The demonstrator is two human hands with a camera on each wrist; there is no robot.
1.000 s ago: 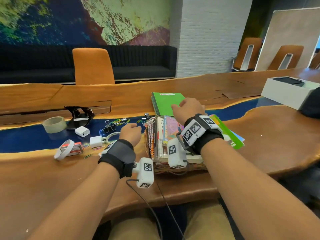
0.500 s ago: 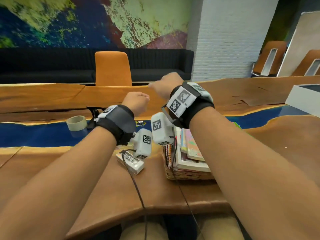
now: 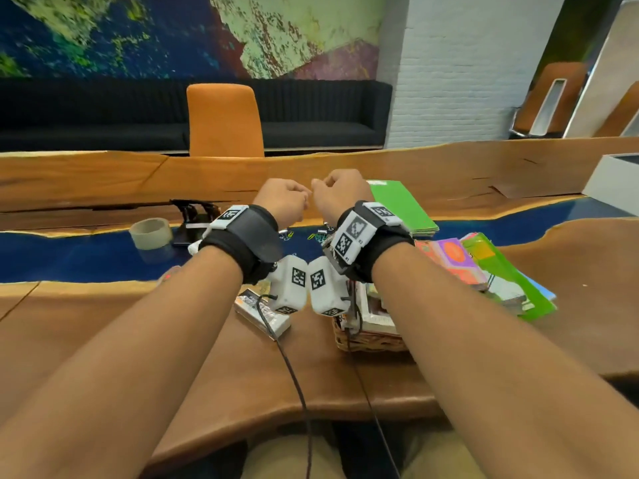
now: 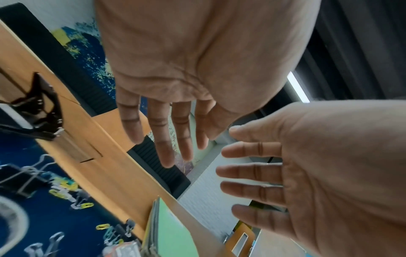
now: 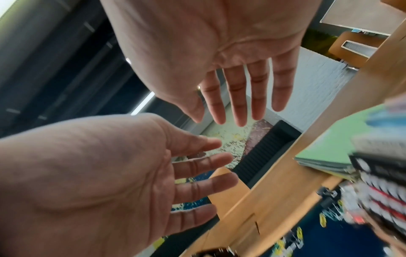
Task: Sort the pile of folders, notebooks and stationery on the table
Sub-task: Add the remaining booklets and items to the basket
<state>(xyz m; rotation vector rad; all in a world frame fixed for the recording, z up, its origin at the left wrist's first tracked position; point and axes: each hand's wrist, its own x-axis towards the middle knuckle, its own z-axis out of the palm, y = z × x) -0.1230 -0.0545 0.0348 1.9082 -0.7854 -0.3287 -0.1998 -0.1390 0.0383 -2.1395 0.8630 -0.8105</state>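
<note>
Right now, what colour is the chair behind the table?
Orange; the chair shows best in the head view.

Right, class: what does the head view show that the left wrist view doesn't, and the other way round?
Only the head view: the basket of notebooks, the white box and the person's forearms. Only the left wrist view: the palms of the left hand and right hand, fingers straight, holding nothing. Both: the green folder, the black metal tool and the clips.
</note>
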